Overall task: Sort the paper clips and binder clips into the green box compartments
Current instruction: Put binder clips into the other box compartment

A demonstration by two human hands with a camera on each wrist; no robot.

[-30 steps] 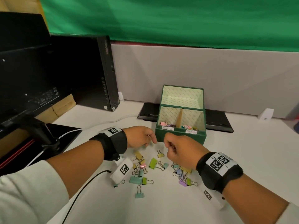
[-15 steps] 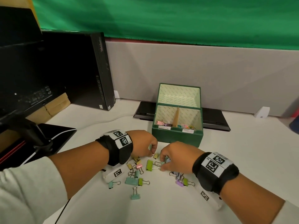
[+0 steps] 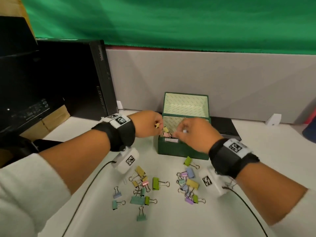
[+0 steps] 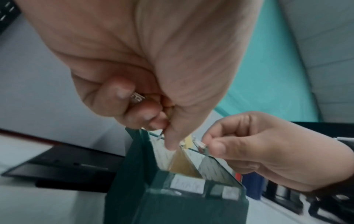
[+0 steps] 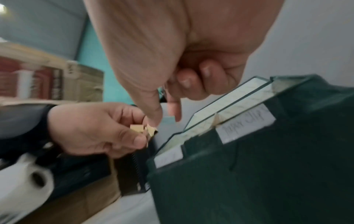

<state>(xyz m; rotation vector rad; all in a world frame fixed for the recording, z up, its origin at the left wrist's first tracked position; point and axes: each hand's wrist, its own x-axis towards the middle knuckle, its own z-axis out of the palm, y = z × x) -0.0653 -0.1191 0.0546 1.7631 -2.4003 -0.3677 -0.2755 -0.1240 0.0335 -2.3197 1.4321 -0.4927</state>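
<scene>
The green box [image 3: 181,150] stands open on the white desk, its lid tilted back. My left hand [image 3: 158,124] hovers at the box's left rim and pinches a small yellow binder clip [image 3: 157,125], which also shows in the right wrist view [image 5: 138,128]. My right hand [image 3: 181,132] is over the front compartments and pinches a small pale clip [image 4: 200,146] between thumb and finger. Pink and yellow clips [image 3: 166,134] lie in the left compartment. Several pastel binder clips [image 3: 156,183] are scattered on the desk in front of the box.
A black computer tower [image 3: 85,79] and a monitor [image 3: 20,86] stand at the left. A flat black device [image 3: 224,127] lies behind the box against a grey partition [image 3: 188,79]. Cables trail from both wrist cameras over the desk.
Both hands have risen from the pile of clips on the desk and moved forward to the box, each carrying a clip. The head view has come closer.
</scene>
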